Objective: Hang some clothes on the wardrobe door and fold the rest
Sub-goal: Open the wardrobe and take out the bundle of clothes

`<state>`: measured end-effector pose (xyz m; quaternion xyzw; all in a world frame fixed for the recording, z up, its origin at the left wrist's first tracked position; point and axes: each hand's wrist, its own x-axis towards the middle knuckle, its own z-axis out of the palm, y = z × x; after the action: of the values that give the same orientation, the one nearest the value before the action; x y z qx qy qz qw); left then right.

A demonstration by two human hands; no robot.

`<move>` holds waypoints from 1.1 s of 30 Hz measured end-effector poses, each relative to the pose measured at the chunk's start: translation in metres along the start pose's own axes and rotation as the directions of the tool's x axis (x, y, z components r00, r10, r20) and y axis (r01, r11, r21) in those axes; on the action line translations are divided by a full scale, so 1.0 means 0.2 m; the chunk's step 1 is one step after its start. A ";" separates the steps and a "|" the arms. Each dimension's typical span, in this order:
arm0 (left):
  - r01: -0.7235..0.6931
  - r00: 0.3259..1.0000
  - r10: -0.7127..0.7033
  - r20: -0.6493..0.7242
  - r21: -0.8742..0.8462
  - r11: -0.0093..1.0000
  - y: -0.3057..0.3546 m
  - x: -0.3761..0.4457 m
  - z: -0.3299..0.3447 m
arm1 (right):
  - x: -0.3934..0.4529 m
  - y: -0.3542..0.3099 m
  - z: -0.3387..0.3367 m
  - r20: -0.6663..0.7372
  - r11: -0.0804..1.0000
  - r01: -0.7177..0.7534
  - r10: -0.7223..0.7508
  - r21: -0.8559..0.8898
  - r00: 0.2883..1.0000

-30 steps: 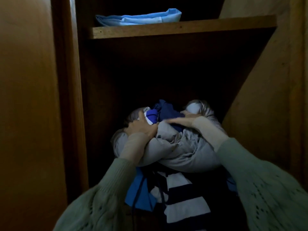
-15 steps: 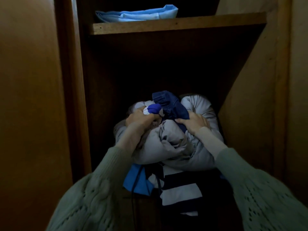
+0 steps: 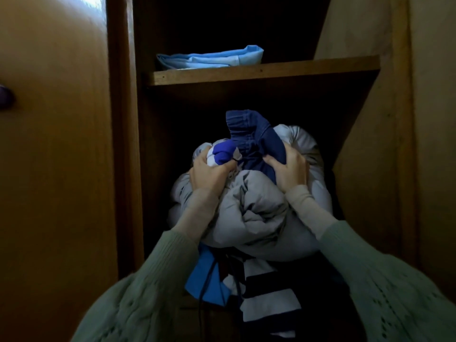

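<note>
A bundle of clothes fills the dark lower compartment of the wardrobe. Its bulk is a rolled grey padded garment [image 3: 259, 213]. My left hand [image 3: 209, 174] grips the bundle's top left, fingers curled round a white and bright-blue cloth [image 3: 223, 153]. My right hand [image 3: 290, 169] clutches the top right, where a dark blue denim piece [image 3: 249, 134] sticks up. Below the bundle hang a navy-and-white striped garment [image 3: 267, 292] and a bright blue one [image 3: 204, 280]. The left wardrobe door [image 3: 54, 169] stands open.
A wooden shelf [image 3: 264, 71] crosses above the bundle and carries a folded light-blue cloth [image 3: 212, 58]. The right wardrobe door or side panel [image 3: 385, 156] slants in close on the right. A dark knob [image 3: 6, 96] shows at the left door's edge.
Both hands have lifted the bundle a little and tightened on it. The denim piece now stands higher out of the top. My view has tilted so the shelf sits lower.
</note>
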<state>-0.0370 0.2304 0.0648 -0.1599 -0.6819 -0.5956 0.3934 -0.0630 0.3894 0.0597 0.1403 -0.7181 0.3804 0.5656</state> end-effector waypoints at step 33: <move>-0.290 0.945 0.326 0.036 -0.375 0.881 0.63 -0.62 -1.02 | -0.58 -1.45 -0.56 -0.255 0.969 0.125 -0.179 -0.215 0.950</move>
<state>0.2007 0.1004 0.0574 -0.3654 -0.5436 -0.6331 0.4125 0.2359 0.2478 0.0731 0.0852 -0.6544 0.2785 0.6979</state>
